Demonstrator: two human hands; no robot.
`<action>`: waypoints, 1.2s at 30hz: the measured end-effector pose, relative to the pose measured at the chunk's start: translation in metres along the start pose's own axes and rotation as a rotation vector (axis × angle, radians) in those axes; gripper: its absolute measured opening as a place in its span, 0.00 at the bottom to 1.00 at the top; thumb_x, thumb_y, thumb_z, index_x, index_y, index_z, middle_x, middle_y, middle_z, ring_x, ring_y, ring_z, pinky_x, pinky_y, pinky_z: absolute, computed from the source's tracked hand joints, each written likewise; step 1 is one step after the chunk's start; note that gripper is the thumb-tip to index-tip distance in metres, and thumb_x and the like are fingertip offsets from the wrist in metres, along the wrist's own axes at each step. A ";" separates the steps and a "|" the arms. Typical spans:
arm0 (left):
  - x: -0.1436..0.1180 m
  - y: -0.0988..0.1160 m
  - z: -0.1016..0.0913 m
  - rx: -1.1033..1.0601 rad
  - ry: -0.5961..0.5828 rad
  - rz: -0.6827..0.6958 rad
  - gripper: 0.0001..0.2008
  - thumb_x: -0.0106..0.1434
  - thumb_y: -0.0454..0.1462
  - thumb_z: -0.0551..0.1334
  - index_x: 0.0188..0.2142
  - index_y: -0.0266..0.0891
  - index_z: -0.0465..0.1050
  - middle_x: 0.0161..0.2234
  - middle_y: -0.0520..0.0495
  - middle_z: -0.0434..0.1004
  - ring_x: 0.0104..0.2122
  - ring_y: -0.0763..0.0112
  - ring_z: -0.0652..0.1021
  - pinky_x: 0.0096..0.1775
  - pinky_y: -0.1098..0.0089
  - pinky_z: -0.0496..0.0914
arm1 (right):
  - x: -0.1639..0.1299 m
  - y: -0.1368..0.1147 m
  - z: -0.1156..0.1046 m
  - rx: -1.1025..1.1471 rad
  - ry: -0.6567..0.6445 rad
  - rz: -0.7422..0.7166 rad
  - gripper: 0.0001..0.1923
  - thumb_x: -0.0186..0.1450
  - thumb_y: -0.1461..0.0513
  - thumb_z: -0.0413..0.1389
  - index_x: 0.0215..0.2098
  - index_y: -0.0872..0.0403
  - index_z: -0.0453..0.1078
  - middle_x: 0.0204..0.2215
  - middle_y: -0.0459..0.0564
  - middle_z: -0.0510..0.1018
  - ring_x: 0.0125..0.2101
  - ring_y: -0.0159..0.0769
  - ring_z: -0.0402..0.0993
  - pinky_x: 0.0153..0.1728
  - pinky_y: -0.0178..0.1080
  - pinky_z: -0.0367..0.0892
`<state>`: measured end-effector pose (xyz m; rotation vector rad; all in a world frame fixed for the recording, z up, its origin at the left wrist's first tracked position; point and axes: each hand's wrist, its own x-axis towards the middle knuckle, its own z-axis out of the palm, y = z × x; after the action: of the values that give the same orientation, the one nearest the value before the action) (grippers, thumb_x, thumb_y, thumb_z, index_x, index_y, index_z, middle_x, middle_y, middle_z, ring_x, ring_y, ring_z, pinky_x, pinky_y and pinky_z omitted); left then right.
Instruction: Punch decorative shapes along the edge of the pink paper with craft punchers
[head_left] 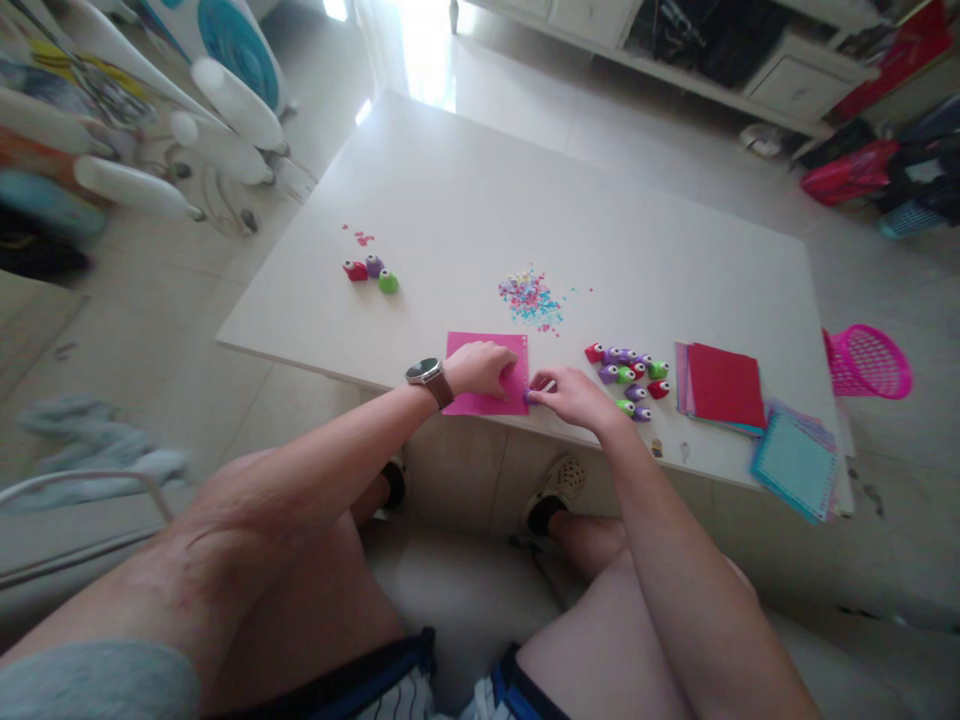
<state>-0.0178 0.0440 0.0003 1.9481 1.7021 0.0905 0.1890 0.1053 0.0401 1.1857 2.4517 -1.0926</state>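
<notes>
A pink sheet of paper point(466, 345) lies at the table's near edge, with a row of small punched holes down its right side. My left hand point(484, 368), a watch on its wrist, presses on the sheet with curled fingers. At the sheet's lower right edge, my right hand point(566, 396) pinches a small purple craft punch point(531, 396), partly hidden by the fingers. Just right of that hand stand several red, purple and green craft punches point(628, 374) with eye-like buttons. Beyond the sheet is a heap of coloured paper confetti point(531, 298).
Three more punches point(373, 267) and a few pink paper bits point(363, 239) lie on the white table point(450, 200) at left. To the right are a stack of coloured paper point(724, 385) and hole-edged blue sheets point(796, 460). A pink basket point(874, 362) stands beyond the right edge.
</notes>
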 end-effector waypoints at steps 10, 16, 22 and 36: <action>0.001 0.002 -0.003 0.024 -0.027 0.016 0.17 0.59 0.49 0.72 0.43 0.41 0.84 0.39 0.42 0.87 0.38 0.57 0.84 0.35 0.65 0.67 | 0.006 -0.003 -0.001 0.062 -0.025 -0.024 0.03 0.69 0.65 0.66 0.40 0.53 0.83 0.40 0.51 0.89 0.41 0.38 0.85 0.45 0.35 0.73; 0.002 0.003 -0.003 0.023 -0.022 0.004 0.29 0.60 0.63 0.69 0.41 0.41 0.84 0.39 0.40 0.88 0.36 0.57 0.84 0.34 0.65 0.66 | 0.013 0.002 0.007 0.134 -0.005 0.030 0.02 0.67 0.66 0.67 0.36 0.53 0.82 0.36 0.50 0.89 0.37 0.37 0.84 0.41 0.36 0.73; 0.005 0.008 -0.002 0.018 -0.019 -0.046 0.34 0.64 0.68 0.62 0.40 0.40 0.85 0.38 0.38 0.88 0.36 0.55 0.84 0.35 0.65 0.65 | 0.025 0.009 0.012 0.137 0.016 0.115 0.06 0.61 0.66 0.71 0.34 0.54 0.80 0.34 0.49 0.87 0.37 0.37 0.84 0.38 0.35 0.72; 0.011 0.014 -0.005 0.034 -0.076 -0.101 0.32 0.63 0.66 0.65 0.43 0.42 0.84 0.42 0.38 0.88 0.40 0.53 0.85 0.38 0.65 0.69 | 0.030 0.000 0.012 -0.023 0.053 0.213 0.13 0.58 0.63 0.75 0.39 0.53 0.80 0.40 0.50 0.88 0.40 0.37 0.84 0.37 0.34 0.70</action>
<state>-0.0048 0.0550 0.0076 1.8623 1.7591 -0.0490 0.1680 0.1144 0.0179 1.4467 2.3030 -0.9813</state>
